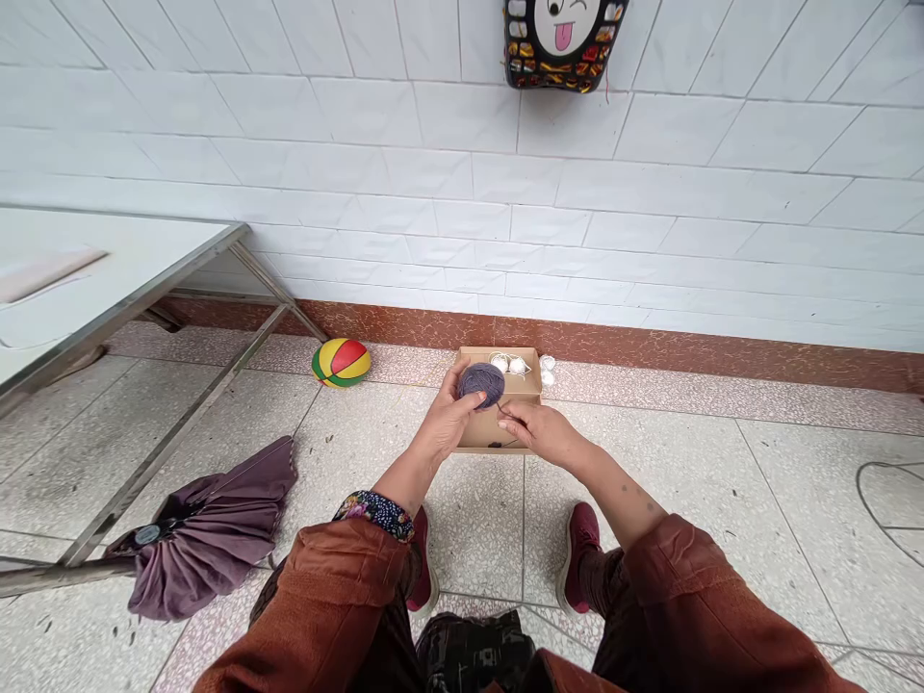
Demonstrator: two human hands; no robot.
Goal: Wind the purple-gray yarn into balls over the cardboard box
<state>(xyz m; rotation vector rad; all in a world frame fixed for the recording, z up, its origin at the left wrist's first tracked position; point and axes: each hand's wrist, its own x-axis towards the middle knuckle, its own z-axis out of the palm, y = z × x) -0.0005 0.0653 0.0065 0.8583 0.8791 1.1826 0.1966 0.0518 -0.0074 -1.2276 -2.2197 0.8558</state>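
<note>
A ball of dark grey-purple yarn is in my left hand, the fingers behind it and the thumb on its lower front. To its right, my right hand pinches a dark strand that runs from the ball. Below both hands is a shallow brown cardboard box on the floor, with a short dark piece of yarn in its front part. At the back of the box lie two small white yarn balls with loose white ends. More white balls sit on the floor just right of the box.
A red, yellow and green ball rests by the wall. At left stands a metal-framed table, with a purple folded umbrella on the floor beside its leg. A black basket hangs on the tiled wall. A wire frame shows at far right.
</note>
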